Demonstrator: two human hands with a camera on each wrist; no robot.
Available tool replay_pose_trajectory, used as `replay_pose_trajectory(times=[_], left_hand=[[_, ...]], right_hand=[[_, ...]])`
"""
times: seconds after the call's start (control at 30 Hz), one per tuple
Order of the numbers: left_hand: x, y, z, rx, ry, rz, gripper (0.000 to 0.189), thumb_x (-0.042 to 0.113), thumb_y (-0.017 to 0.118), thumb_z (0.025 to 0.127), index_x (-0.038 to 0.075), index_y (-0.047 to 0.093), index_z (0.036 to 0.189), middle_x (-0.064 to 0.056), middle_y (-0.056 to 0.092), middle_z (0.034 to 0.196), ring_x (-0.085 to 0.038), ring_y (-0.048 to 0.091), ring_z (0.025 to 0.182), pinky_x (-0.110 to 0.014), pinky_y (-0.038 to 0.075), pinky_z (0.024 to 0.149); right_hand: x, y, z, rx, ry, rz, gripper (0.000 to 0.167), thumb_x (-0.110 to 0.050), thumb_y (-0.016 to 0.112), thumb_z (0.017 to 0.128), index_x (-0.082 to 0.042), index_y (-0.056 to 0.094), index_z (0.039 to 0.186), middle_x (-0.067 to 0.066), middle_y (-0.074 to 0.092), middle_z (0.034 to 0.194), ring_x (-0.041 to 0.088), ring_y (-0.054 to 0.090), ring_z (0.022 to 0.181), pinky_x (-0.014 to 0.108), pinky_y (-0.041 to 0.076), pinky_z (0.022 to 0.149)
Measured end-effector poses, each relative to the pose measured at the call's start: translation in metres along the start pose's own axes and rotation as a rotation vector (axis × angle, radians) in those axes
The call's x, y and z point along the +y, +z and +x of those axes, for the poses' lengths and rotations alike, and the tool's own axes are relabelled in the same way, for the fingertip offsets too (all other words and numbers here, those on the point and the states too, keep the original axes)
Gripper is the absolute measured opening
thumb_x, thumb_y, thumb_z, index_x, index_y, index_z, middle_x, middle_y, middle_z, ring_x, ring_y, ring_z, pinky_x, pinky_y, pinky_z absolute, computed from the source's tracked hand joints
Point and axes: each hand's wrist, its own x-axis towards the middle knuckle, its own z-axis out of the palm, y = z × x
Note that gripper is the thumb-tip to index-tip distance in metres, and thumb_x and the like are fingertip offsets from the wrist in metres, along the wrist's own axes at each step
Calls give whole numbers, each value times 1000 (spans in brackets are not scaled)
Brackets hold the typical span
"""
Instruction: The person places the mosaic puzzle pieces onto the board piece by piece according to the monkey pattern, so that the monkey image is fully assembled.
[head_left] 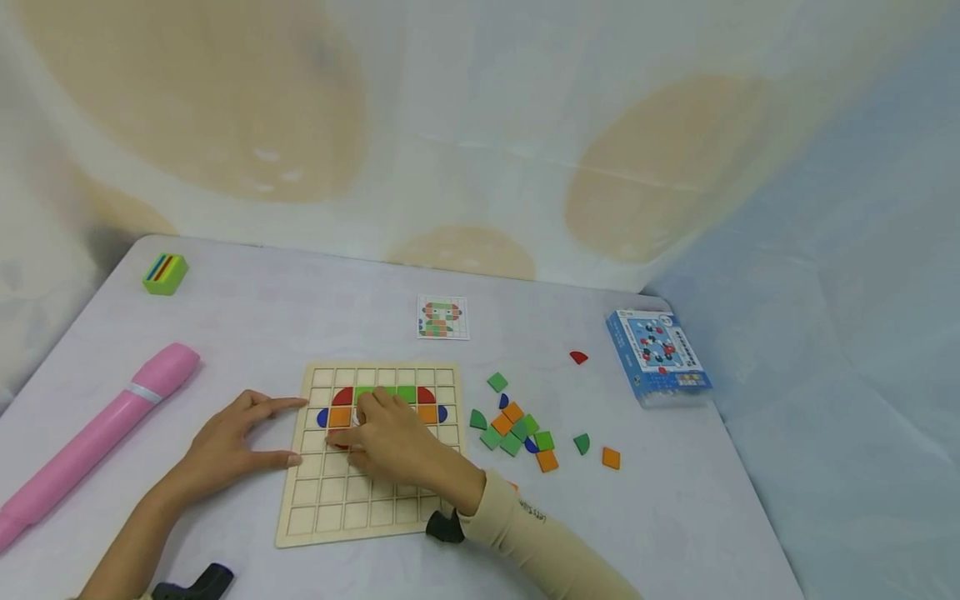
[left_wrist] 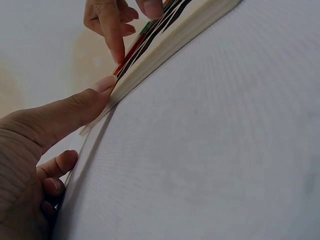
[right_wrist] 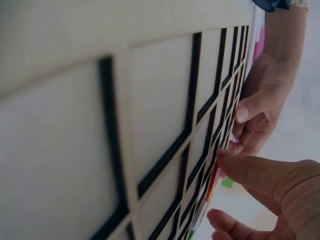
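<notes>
On the table (head_left: pixel 675 517), head view: wooden grid board (head_left: pixel 360 508) lying flat, upper rows partly filled with red, green, orange and blue pieces; lower rows bare. Judged roughly a third filled, most cells left to go. Left hand (head_left: pixel 228 446) resting at the board's left edge, index finger and thumb extended, touching the edge, holding nothing. Right hand (head_left: pixel 393 442) laid over the middle of the board, fingertips down on a red piece (head_left: pixel 339 440) in the third row; whether pinched or merely pressed cannot be told. Loose pieces (head_left: pixel 517 429) heaped just right of the board, one red quarter (head_left: pixel 578 357) well apart. Pattern card (head_left: pixel 442 317) beyond the board. Blue box (head_left: pixel 658 356) at far right, closed, contents not visible. Pink tube (head_left: pixel 97 433) and green block (head_left: pixel 165 273) at left.

Left wrist view: thumb of the left hand (left_wrist: pixel 75 112) pressed against the board's side (left_wrist: pixel 165 50); other fingers loosely curled beneath, empty. Fingers of the right hand (left_wrist: pixel 112 25) on the board's top.

Right wrist view: grid lines of the board (right_wrist: pixel 125 150) close up, empty cells nearest. Right hand (right_wrist: pixel 280 185) with a fingertip set on the coloured row; left hand (right_wrist: pixel 262 107) bracing the far edge.
</notes>
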Motion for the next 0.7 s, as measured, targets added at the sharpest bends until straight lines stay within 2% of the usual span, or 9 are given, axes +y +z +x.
replay_pose_trajectory(times=[0.13,0.3,0.4,0.53,0.7], left_hand=[[0,1,1,-9,-5,8,78,54,85,68,23,61,135,-3,52,105,-20,49,93,-36,39,76],[0,2,1,-14,-10,21,78,54,85,69,24,60,136,-3,51,107,-20,48,92,-36,38,75],[-1,3,2,-16,-11,19,78,53,86,69,24,60,136,-3,50,106,-20,47,91,-36,37,74],[0,4,3,-21,-14,24,78,53,86,68,24,60,136,-4,50,105,-21,47,92,-36,37,74],[1,2,1,-25,-30,38,80,54,86,67,24,60,136,-4,51,106,-21,48,94,-36,38,74]], right_hand=[[3,1,-3,3,12,0,31,-38,62,97,-40,65,128,-4,51,99,12,38,90,22,32,76],[7,1,-6,47,10,0,26,-35,60,98,-38,70,123,-4,52,97,12,38,88,20,30,73],[10,0,-10,33,21,22,29,-35,62,98,-37,69,126,-4,53,101,11,39,91,20,31,75],[22,-4,-22,15,94,62,36,-36,65,96,-34,65,131,-3,54,108,12,41,97,23,36,81],[53,-8,-45,86,229,160,37,-29,75,89,-24,70,125,0,58,107,15,44,96,27,39,81]])
